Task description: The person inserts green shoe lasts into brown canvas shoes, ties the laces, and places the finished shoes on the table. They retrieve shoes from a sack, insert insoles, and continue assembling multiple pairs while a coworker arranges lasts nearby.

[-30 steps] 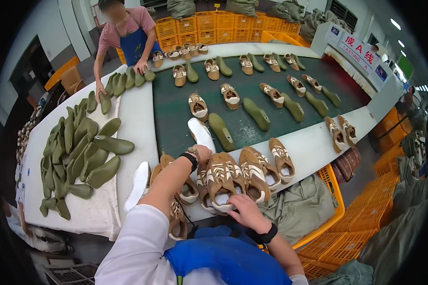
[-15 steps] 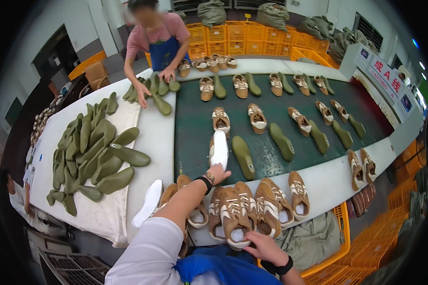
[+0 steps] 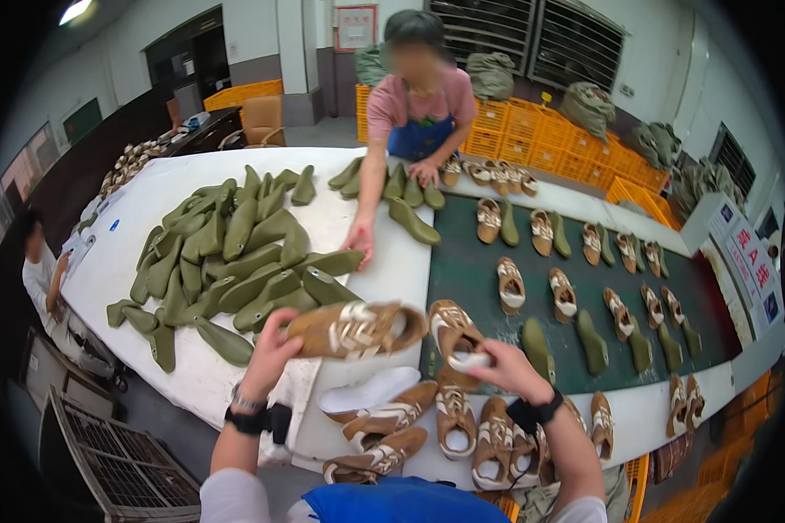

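The left hand [image 3: 275, 353] is gripping a brown shoe [image 3: 349, 334] with white laces by its toe end; this shoe is lifted above the tabletop [image 3: 105, 261], lies almost sideways, and is a little blurred. The right hand [image 3: 508, 366] is closed with the fingers on the opening end of a second shoe [image 3: 452, 324], whose toe points away from the person; whether this shoe touches the surface under it, I cannot tell. Just below the lifted shoe, a white sole-shaped piece [image 3: 371, 390] lies on the tabletop, beside a row of similar shoes [image 3: 495, 436]. To the left there is a pile of green foot-shaped forms [image 3: 240, 228]. Across the tabletop, a co-worker [image 3: 423, 109] in a pink shirt reaches one hand [image 3: 358, 240] near this pile. On the right, more shoes and forms stand on a dark green surface [image 3: 462, 253].
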The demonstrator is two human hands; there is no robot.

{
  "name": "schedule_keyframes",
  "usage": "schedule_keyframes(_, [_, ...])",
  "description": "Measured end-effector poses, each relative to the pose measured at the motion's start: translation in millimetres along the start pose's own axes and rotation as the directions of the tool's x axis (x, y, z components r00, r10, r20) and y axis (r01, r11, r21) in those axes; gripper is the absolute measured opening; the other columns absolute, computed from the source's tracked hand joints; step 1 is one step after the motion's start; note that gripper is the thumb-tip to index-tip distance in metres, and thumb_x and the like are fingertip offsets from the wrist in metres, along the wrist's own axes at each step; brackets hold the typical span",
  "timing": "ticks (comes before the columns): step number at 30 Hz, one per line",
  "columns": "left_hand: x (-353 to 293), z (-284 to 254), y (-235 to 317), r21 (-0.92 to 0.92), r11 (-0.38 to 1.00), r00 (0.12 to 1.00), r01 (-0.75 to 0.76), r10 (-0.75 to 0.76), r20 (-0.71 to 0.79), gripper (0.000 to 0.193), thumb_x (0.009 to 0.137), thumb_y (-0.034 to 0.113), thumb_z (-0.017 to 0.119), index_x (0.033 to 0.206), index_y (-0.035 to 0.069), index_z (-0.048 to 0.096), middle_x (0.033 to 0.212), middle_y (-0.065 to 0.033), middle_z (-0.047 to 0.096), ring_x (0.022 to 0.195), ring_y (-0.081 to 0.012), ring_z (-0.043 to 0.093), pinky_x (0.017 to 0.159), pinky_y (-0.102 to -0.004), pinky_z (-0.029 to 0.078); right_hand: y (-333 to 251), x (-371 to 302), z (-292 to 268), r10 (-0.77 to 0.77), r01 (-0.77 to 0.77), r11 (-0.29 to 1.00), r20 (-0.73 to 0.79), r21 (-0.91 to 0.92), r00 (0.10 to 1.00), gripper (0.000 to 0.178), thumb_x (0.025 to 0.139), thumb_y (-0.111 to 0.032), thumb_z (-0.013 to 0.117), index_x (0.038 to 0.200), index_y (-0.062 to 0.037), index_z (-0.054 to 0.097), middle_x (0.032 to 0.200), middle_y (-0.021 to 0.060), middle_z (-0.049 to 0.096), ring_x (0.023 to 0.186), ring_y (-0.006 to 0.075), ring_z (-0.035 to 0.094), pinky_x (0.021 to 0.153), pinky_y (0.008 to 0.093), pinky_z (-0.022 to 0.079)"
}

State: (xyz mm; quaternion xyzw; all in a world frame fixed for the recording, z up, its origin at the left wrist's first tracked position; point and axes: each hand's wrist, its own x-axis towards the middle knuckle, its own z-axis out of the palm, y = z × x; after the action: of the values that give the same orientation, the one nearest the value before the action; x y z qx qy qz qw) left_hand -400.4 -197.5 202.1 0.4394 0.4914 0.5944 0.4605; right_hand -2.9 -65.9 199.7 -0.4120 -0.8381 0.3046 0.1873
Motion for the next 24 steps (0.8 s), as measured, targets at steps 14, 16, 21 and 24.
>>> schedule_keyframes(14, [-122.4, -38.0, -51.0, -0.484, 0.871, 0.915, 0.089, -0.263, -0.304, 0.043, 0.085, 0.002, 0.061, 0.123, 0.004, 0.039, 0.100, -0.0102, 0.064, 0.087, -0.0160, 0.063, 0.076, -0.0278, 0.051, 59.5, 354.9, 139.6, -0.075, 0.081, 0.997, -0.318, 0.005, 0.945, 0.060, 0.073, -0.013, 0.071, 0.127, -0.0046, 0.047, 0.116, 0.0184, 0.054, 0.110, 0.0344, 0.054, 0.095, 0.0383, 0.043])
schedule_keyframes(16, [-114.1, -28.7, -51.2, -0.514, 0.853, 0.920, 0.089, -0.269, -0.287, 0.044, 0.086, 0.003, 0.061, 0.123, 0.004, 0.039, 0.101, -0.0103, 0.064, 0.089, -0.0160, 0.062, 0.077, -0.0283, 0.051, 50.2, 339.2, 146.1, -0.161, 0.192, 0.977, -0.262, 0.094, 0.951, 0.063, 0.080, -0.012, 0.066, 0.137, -0.0048, 0.039, 0.118, 0.0150, 0.054, 0.111, 0.0301, 0.054, 0.098, 0.0357, 0.041])
schedule_keyframes(21, [-78.6, -15.7, -58.1, -0.345, 0.924, 0.913, 0.165, -0.275, -0.300, 0.044, 0.088, 0.005, 0.059, 0.129, 0.003, 0.043, 0.099, -0.0068, 0.063, 0.087, -0.0119, 0.061, 0.076, -0.0266, 0.050, -8.2, 180.5, 100.8, -0.247, -0.486, 0.615, 0.737, 0.621, 0.629, 0.053, 0.097, -0.021, 0.050, 0.144, -0.0053, 0.031, 0.133, 0.0129, 0.049, 0.117, 0.0198, 0.051, 0.100, 0.0335, 0.040])
schedule_keyframes(24, [-56.5, -14.1, -62.5, -0.371, 0.909, 0.930, 0.190, -0.288, -0.229, 0.037, 0.091, 0.008, 0.055, 0.126, 0.003, 0.044, 0.113, -0.0129, 0.059, 0.099, -0.0196, 0.062, 0.084, -0.0337, 0.052, -38.9, 83.5, 83.4, -0.325, -0.373, 0.677, 0.712, 0.635, 0.623, 0.058, 0.094, -0.023, 0.055, 0.144, -0.0051, 0.031, 0.134, 0.0127, 0.048, 0.119, 0.0190, 0.049, 0.099, 0.0330, 0.040])
